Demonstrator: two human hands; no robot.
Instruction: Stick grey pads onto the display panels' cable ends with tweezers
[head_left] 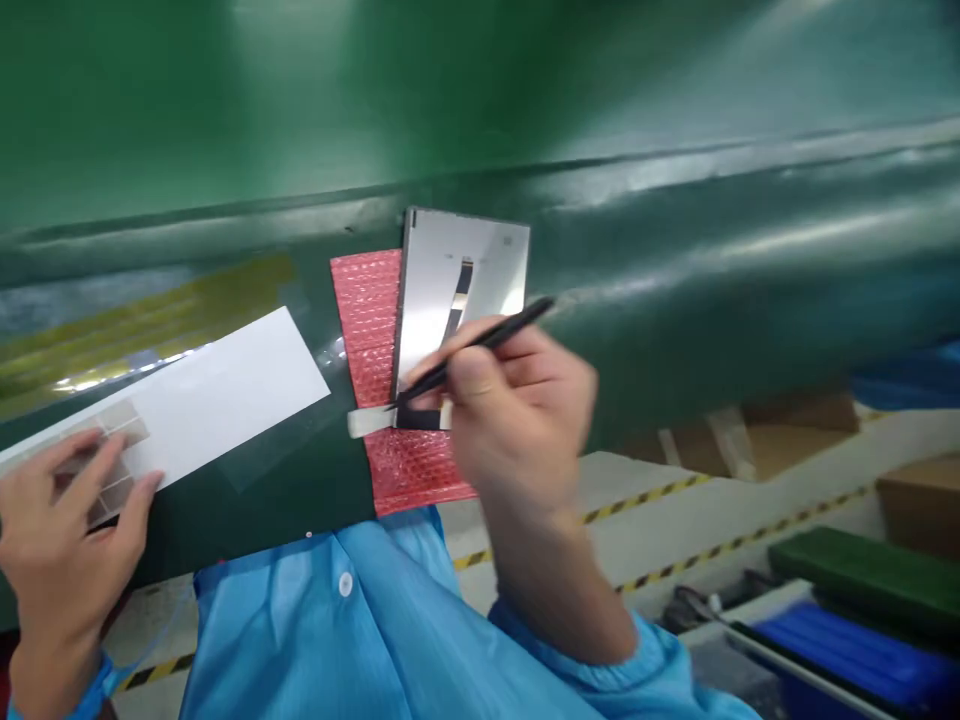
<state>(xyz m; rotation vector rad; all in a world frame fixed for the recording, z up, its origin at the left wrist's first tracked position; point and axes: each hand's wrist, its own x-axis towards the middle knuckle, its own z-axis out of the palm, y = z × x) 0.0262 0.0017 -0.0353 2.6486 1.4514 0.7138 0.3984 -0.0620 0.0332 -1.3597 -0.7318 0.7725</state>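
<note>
"How are the fingers?"

"The right hand's (525, 415) pinch a black pen-like tool (517, 322), its tip at a pale tab (371, 422). The left hand's (52, 540) spread over grey squares (124, 418) on a white sheet (240, 385)."

"The silvery panel (431, 300)?"

"Partly over red bubble wrap (420, 475), on the green table (315, 485)."

"How far along?"

"Partway, I'd judge: the tab's at the panel's lower edge, but whether it's fixed, I can't tell."

There is one black pen-shaped tool (517, 323), one silver panel (427, 290), one red bubble-wrap piece (371, 310), one white sheet (240, 385) and one green table (300, 475). Several small grey squares (120, 415) show, partly covered, their exact number unclear.
</note>
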